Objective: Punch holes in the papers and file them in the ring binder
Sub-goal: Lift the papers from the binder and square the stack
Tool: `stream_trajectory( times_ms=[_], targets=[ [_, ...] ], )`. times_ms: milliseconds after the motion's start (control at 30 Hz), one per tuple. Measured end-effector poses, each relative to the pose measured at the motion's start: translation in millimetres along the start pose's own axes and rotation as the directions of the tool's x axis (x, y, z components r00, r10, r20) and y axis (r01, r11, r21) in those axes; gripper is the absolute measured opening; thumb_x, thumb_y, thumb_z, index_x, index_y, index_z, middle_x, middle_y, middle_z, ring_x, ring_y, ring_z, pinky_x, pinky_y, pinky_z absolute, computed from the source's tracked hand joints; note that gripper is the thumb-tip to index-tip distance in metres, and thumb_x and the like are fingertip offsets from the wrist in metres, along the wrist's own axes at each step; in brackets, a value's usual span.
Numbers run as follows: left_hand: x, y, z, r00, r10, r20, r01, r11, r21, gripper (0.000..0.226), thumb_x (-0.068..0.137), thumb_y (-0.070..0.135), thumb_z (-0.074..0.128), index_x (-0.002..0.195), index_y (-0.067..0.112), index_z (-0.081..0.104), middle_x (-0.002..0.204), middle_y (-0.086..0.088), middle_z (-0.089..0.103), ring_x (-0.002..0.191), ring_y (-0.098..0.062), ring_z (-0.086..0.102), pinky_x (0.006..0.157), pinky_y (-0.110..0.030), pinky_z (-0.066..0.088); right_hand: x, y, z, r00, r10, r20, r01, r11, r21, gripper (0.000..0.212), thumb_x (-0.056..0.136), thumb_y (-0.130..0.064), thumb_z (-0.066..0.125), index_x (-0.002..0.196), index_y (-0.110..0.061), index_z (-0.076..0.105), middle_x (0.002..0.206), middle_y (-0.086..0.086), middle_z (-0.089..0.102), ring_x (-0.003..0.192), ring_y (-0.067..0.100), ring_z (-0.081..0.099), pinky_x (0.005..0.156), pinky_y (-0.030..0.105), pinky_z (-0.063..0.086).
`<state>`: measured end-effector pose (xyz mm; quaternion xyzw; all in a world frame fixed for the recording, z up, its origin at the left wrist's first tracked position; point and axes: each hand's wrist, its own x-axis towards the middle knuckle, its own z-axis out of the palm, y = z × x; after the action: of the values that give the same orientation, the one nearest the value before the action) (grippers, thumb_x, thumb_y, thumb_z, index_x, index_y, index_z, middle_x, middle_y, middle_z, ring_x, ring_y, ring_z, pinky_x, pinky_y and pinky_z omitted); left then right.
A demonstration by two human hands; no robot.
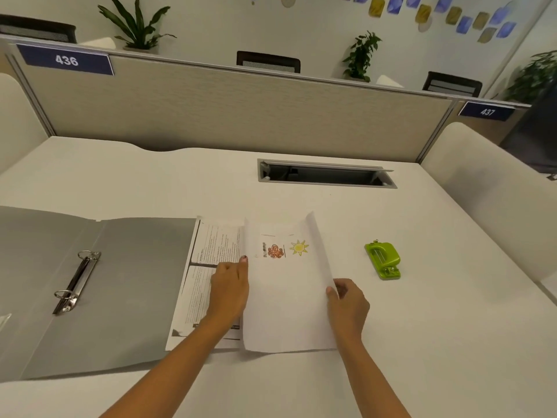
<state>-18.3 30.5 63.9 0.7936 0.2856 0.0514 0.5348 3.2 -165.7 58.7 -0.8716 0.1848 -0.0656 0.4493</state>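
Note:
A white sheet (286, 297) with an orange octopus and a yellow sun drawing is held curved above the desk. My left hand (230, 289) pinches its left edge and my right hand (348, 306) pinches its right edge. Under and left of it lies a stack of printed text papers (208, 254). An open grey ring binder (129, 285) lies flat at the left, its metal rings (75, 282) closed. A green hole punch (383, 259) sits on the desk to the right of the sheet, apart from both hands.
The white desk (422, 342) has an open cable slot (325, 175) at the back middle. A beige partition (235, 110) with number plates 436 and 437 closes the far edge. Plants and chairs stand beyond it.

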Motion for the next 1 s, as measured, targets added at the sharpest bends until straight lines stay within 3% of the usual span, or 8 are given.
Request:
stream_trajectory(
  times_ms=[100, 167, 267, 367, 500, 633, 800, 1000],
  targets=[
    [-5, -2, 1, 0.996, 0.091, 0.005, -0.091, 0.993, 0.070, 0.034, 0.101, 0.033, 0.037, 0.103, 0.008, 0.059, 0.114, -0.013, 0.057, 0.095, -0.022, 0.055, 0.080, -0.031, 0.047, -8, -1, 9, 0.997, -0.042, -0.057, 0.021, 0.941, -0.338, 0.020, 0.086, -0.013, 0.062, 0.105, -0.017, 0.066, 0.116, 0.008, 0.054, 0.109, 0.032, 0.049, 0.085, 0.037, 0.040],
    [-5, -3, 0, 0.990, 0.135, 0.029, -0.137, 0.980, 0.141, 0.037, 0.101, 0.033, 0.035, 0.115, 0.008, 0.058, 0.118, -0.012, 0.057, 0.104, -0.026, 0.053, 0.088, -0.035, 0.046, -11, -5, 12, 0.999, 0.006, -0.034, -0.017, 0.939, -0.342, 0.023, 0.085, -0.012, 0.060, 0.107, -0.016, 0.063, 0.123, 0.009, 0.047, 0.110, 0.031, 0.046, 0.087, 0.038, 0.041],
    [-3, -3, 0, 0.993, 0.100, 0.066, -0.106, 0.989, 0.101, 0.038, 0.101, 0.036, 0.034, 0.118, 0.011, 0.057, 0.120, -0.012, 0.055, 0.101, -0.024, 0.053, 0.082, -0.028, 0.040, -10, -11, 13, 0.998, 0.063, 0.011, -0.058, 0.968, -0.243, 0.024, 0.086, -0.011, 0.058, 0.109, -0.013, 0.061, 0.124, 0.011, 0.045, 0.099, 0.032, 0.053, 0.078, 0.034, 0.046],
    [1, -5, -1, 0.987, 0.118, 0.108, -0.136, 0.975, 0.178, 0.043, 0.101, 0.038, 0.031, 0.129, 0.011, 0.051, 0.128, -0.012, 0.052, 0.117, -0.028, 0.050, 0.090, -0.029, 0.037, -5, -18, 10, 0.985, 0.139, 0.105, -0.110, 0.963, -0.244, 0.027, 0.086, -0.014, 0.056, 0.113, -0.011, 0.058, 0.124, 0.013, 0.046, 0.086, 0.029, 0.055, 0.073, 0.030, 0.043],
    [2, -5, -3, 0.985, 0.131, 0.110, -0.149, 0.973, 0.177, 0.044, 0.101, 0.037, 0.032, 0.130, 0.009, 0.049, 0.130, -0.015, 0.051, 0.119, -0.029, 0.048, 0.091, -0.029, 0.037, -2, -35, 12, 0.920, 0.358, 0.159, -0.238, 0.833, -0.499, 0.038, 0.087, -0.021, 0.057, 0.121, -0.012, 0.043, 0.126, 0.015, 0.037, 0.114, 0.034, 0.043, 0.089, 0.034, 0.041],
    [2, -4, 0, 0.988, 0.133, 0.080, -0.146, 0.971, 0.187, 0.049, 0.101, 0.036, 0.034, 0.141, 0.009, 0.038, 0.141, -0.012, 0.044, 0.128, -0.025, 0.044, 0.104, -0.034, 0.038, -11, -47, 21, 0.925, 0.359, 0.123, -0.190, 0.718, -0.669, 0.050, 0.080, -0.019, 0.064, 0.120, -0.013, 0.035, 0.125, 0.015, 0.032, 0.114, 0.031, 0.037, 0.087, 0.035, 0.041],
    [1, -7, 2, 0.987, 0.138, 0.079, -0.152, 0.968, 0.201, 0.058, 0.100, 0.039, 0.035, 0.150, 0.013, 0.020, 0.154, -0.007, 0.029, 0.142, -0.025, 0.029, 0.113, -0.037, 0.028, -12, -48, 25, 0.919, 0.363, 0.154, -0.205, 0.773, -0.600, 0.052, 0.081, -0.009, 0.065, 0.123, -0.008, 0.033, 0.129, 0.016, 0.030, 0.113, 0.034, 0.045, 0.085, 0.036, 0.049],
    [6, -11, 1, 0.990, 0.129, 0.064, -0.137, 0.981, 0.139, 0.055, 0.100, 0.038, 0.035, 0.149, 0.014, 0.025, 0.151, -0.007, 0.035, 0.139, -0.025, 0.034, 0.112, -0.036, 0.030, -11, -41, 12, 0.976, 0.173, 0.129, -0.094, 0.879, -0.467, 0.023, 0.094, -0.011, 0.047, 0.116, -0.011, 0.044, 0.114, 0.010, 0.061, 0.097, 0.030, 0.060, 0.079, 0.035, 0.047]
  ],
)
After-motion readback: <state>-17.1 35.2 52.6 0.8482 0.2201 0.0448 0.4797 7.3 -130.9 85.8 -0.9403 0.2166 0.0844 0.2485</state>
